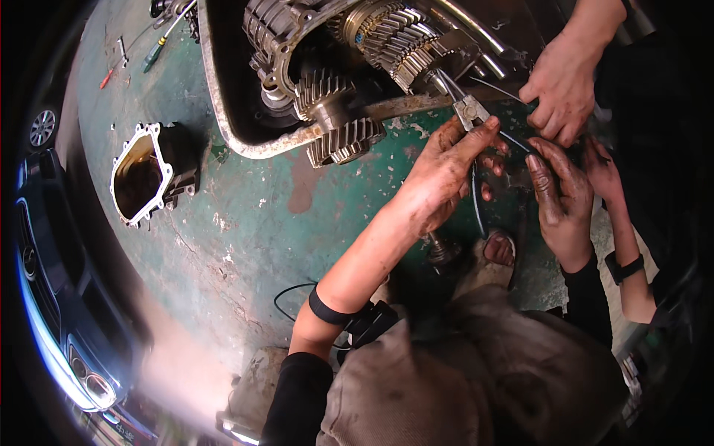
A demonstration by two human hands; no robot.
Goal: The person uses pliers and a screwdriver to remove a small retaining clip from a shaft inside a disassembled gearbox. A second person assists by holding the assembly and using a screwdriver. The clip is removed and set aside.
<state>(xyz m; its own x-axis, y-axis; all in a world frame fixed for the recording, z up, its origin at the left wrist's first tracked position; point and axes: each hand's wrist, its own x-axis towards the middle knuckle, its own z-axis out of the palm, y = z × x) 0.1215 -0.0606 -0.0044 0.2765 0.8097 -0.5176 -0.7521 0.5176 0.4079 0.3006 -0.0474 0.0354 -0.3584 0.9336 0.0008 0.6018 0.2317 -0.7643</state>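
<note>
My left hand (450, 167) is closed around long-nosed pliers (471, 111) near their pivot, with dark handles spread apart below it. The pliers' tips reach the end of a shaft carrying a stack of gears (398, 48). My right hand (561, 197), its fingers stained dark, has its fingertips closed at the end of one handle. Just above, another person's hand (565, 97) holds a thin metal rod (497, 89) that points toward the same shaft. Two helical gears on a shaft (346, 141) lean over the rim of a metal tray (256, 145).
An open gear housing (160, 175) stands on the worn green floor (245, 223) at left. Screwdrivers (154, 56) lie farther off. Another forearm with a black band (626, 269) is at right. A dark blue car (71, 290) fills the left edge.
</note>
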